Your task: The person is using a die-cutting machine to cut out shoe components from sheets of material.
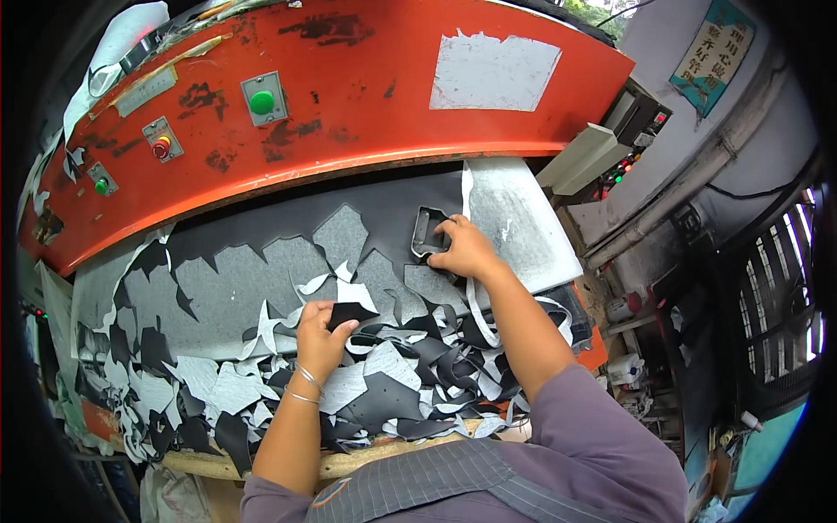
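Observation:
In my left hand (321,338), a small black cut piece of sheet material (352,314) is pinched between the thumb and fingers. My right hand (467,250) grips the right side of a hollow metal cutting die (418,228). The die stands at the edge of a dark sheet (388,205) spread across the pale cutting board (513,222). Angular notches run along the sheet's near edge, and bare board shows there. Below my hands lies a heap of black and pale offcuts (379,401), reaching up near my left wrist.
An orange press beam (366,96) spans the far side above the board. It carries a green button (261,102) and a red knob (161,146). A control box with lit lamps (621,166) is at the right. A wooden rail (349,462) edges the near side.

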A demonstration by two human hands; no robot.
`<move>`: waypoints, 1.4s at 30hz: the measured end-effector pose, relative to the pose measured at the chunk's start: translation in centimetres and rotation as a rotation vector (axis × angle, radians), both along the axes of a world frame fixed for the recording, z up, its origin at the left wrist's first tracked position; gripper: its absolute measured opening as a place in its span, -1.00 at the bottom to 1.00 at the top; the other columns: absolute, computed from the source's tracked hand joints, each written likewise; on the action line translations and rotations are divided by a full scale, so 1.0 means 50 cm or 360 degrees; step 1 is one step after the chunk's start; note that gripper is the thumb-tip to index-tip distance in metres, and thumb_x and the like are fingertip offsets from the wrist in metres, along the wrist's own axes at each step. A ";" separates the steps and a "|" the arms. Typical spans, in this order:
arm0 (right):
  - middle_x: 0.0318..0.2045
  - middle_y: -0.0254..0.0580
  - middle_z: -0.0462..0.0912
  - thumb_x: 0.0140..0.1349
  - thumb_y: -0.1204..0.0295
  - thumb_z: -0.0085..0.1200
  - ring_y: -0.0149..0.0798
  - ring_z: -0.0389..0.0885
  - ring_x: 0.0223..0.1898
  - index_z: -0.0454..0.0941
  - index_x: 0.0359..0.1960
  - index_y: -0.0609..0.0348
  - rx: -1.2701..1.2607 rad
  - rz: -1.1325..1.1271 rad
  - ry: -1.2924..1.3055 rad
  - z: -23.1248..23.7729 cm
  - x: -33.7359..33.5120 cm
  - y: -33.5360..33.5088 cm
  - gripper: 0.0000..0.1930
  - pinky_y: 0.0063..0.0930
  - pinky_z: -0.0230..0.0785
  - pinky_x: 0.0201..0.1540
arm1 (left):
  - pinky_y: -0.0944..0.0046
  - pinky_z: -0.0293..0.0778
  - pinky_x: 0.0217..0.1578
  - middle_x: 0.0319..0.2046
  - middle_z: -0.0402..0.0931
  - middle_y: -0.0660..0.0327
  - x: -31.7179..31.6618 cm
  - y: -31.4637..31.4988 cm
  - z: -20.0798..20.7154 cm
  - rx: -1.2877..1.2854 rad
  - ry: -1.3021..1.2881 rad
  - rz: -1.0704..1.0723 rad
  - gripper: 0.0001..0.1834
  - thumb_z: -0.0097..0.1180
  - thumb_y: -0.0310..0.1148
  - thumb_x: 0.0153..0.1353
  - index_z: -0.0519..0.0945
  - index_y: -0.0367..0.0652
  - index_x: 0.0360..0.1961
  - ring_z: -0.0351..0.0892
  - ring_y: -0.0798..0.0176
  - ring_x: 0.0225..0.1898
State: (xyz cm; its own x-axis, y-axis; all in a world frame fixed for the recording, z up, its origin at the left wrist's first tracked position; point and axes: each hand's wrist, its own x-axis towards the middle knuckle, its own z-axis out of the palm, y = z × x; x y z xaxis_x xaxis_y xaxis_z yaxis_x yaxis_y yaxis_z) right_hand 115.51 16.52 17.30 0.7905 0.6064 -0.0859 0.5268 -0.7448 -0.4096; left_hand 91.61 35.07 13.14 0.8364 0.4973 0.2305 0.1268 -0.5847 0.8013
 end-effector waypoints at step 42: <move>-0.11 -0.12 0.65 -0.11 0.24 0.34 -0.10 0.47 -0.04 0.14 0.24 0.47 0.0849 -0.0155 -0.0661 -0.118 -0.044 -0.092 -0.09 -0.16 0.18 0.07 | 0.17 0.36 -0.34 -0.55 0.43 0.16 0.311 -0.054 -0.001 0.0763 -0.0170 -0.0186 -0.73 0.37 -0.29 -0.07 0.70 -0.22 -0.34 0.43 0.11 -0.43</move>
